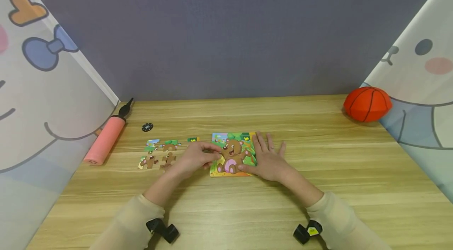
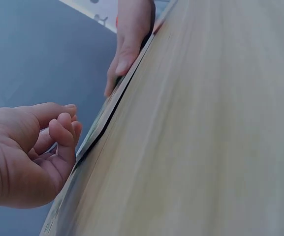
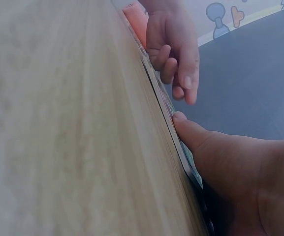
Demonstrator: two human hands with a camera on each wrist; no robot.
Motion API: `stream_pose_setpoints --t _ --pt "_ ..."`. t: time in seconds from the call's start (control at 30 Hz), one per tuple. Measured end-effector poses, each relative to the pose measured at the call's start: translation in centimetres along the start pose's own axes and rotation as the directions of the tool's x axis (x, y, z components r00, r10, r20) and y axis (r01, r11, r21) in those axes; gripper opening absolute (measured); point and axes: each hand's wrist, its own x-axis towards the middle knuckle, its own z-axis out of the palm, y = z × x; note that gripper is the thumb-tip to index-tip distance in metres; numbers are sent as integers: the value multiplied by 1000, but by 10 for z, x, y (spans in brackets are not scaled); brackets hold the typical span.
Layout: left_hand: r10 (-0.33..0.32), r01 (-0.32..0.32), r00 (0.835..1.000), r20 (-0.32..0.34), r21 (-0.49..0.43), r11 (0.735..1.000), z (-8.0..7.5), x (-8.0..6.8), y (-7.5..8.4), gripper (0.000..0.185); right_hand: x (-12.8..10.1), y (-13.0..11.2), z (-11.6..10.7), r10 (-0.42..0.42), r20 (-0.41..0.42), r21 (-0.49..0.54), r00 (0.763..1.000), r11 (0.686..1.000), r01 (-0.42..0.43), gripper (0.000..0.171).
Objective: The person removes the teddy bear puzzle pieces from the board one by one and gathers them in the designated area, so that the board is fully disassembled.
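A flat picture board (image 1: pixel 217 173) with a smiling brown bear lies at the middle of the table. My right hand (image 1: pixel 269 163) rests on its right side with fingers spread, the thumb on the picture near the bear's foot. Over the board's left edge is my left hand (image 1: pixel 198 157), its fingers curled and the thumb and forefinger tips close together. In the left wrist view no object shows between those fingertips (image 2: pixel 67 120). Several loose puzzle pieces, among them a bear-head piece (image 1: pixel 171 146) and a brown piece (image 1: pixel 168 159), lie left of the left hand.
A pink hand pump (image 1: pixel 107 138) with a black nozzle lies at the left. A round black disc (image 1: pixel 147 127) is behind the pieces. Behind the left hand lies a green-and-orange piece (image 1: pixel 193 139). A red toy basketball (image 1: pixel 367 104) sits at the far right.
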Motion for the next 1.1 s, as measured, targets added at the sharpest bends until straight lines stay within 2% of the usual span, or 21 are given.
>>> stream_pose_setpoints --t 0.4,0.73,1.1 --pt "23 -19 998 67 -60 998 23 16 1 26 1 -1 0 9 12 -16 1000 1000 -9 119" --pt "44 -43 996 80 -15 999 34 27 5 25 0 -1 0 3 9 0 1000 1000 -3 118" --pt "3 -3 995 102 4 1000 42 34 10 40 -2 -1 -3 -8 4 15 1000 1000 8 116"
